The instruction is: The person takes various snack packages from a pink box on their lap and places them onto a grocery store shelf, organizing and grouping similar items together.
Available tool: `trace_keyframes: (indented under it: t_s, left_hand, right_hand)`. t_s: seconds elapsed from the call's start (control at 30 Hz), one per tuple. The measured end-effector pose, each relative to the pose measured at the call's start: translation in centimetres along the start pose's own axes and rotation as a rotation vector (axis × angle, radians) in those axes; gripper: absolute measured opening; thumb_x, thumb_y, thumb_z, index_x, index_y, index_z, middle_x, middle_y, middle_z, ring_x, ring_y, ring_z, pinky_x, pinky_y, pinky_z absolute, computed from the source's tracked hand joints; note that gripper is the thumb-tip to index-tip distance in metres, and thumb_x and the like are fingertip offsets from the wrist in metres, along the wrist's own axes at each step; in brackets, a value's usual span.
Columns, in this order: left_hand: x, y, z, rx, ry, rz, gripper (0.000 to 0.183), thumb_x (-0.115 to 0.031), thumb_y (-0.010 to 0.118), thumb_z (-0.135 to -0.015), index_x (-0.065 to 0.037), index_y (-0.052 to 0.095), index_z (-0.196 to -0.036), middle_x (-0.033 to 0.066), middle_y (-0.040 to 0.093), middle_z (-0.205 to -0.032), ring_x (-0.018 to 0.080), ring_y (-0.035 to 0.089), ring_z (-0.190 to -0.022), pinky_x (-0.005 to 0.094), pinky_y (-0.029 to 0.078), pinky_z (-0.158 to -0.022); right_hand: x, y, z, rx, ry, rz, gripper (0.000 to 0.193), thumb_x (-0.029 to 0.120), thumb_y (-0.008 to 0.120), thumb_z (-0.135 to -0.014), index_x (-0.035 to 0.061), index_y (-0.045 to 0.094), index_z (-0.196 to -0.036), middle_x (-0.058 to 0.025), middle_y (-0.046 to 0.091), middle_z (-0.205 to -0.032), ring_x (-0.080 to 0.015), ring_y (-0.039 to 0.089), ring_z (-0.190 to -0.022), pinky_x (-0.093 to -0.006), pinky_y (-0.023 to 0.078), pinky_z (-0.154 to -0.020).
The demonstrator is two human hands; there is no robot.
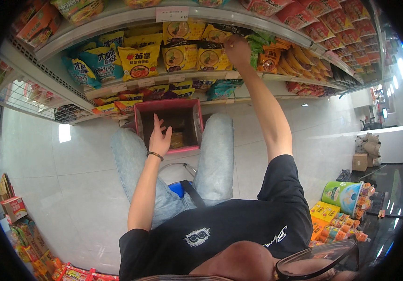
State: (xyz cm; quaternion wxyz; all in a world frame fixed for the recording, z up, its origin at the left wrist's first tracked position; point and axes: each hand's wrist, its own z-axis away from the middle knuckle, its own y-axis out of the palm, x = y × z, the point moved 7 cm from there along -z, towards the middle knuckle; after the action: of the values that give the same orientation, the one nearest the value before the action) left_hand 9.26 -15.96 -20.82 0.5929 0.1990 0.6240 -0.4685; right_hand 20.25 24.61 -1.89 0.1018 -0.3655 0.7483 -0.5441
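Observation:
My right hand (238, 50) reaches up to the shelf, its fingers closed at the right end of a yellow instant noodle packet (214, 35). That packet lies tilted above another yellow noodle packet (212, 59) with a bowl pictured on its front. Green packets (259, 41) are just right of this hand. My left hand (160, 136) is open and holds nothing, palm turned sideways and fingers spread, over a pink-edged cardboard box (185, 150) between my knees. Inside the box, low down, a yellowish packet (177, 139) shows; part of the interior is hidden by my left hand.
Blue packets (106, 63) and a yellow packet with a red bowl picture (139, 61) line the shelf to the left. Orange packets (269, 60) stand to the right. A lower shelf holds more packets (222, 89). A green tub (343, 196) stands on the right.

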Motion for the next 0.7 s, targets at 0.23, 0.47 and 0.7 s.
trace_keyframes:
  t_s: [0.23, 0.47, 0.7]
  left_hand:
    - [0.0, 0.5, -0.5, 0.002, -0.027, -0.023, 0.081, -0.024, 0.057, -0.097, -0.007, 0.006, -0.158, 0.0239, 0.046, -0.146, 0.0354, 0.058, -0.121, 0.0393, 0.052, -0.093]
    - [0.4, 0.9, -0.7, -0.008, -0.047, -0.018, 0.081, -0.024, 0.058, -0.096, -0.006, 0.008, -0.158, 0.0255, 0.048, -0.144, 0.0354, 0.06, -0.119, 0.0391, 0.053, -0.093]
    - [0.4, 1.2, -1.1, -0.016, -0.027, -0.014, 0.081, -0.023, 0.059, -0.096, -0.006, 0.009, -0.157, 0.0256, 0.048, -0.143, 0.0351, 0.061, -0.118, 0.0395, 0.052, -0.094]
  right_hand:
    - [1.4, -1.3, -1.9, -0.456, -0.171, 0.077, 0.055, 0.049, 0.062, -0.092, 0.004, 0.062, -0.124, -0.0186, 0.055, -0.137, -0.0395, 0.05, -0.129, -0.0565, 0.043, -0.106]
    - [0.5, 2.8, -5.4, 0.043, -0.062, 0.278, 0.05, 0.054, 0.061, -0.092, 0.0065, 0.072, -0.105, -0.0159, 0.067, -0.115, -0.035, 0.063, -0.109, -0.0492, 0.059, -0.077]
    - [-1.1, 2.8, -6.2, -0.057, -0.247, 0.242, 0.048, 0.057, 0.054, -0.095, 0.0136, 0.074, -0.091, -0.0071, 0.064, -0.065, -0.0239, 0.063, -0.059, -0.0441, 0.056, -0.06]
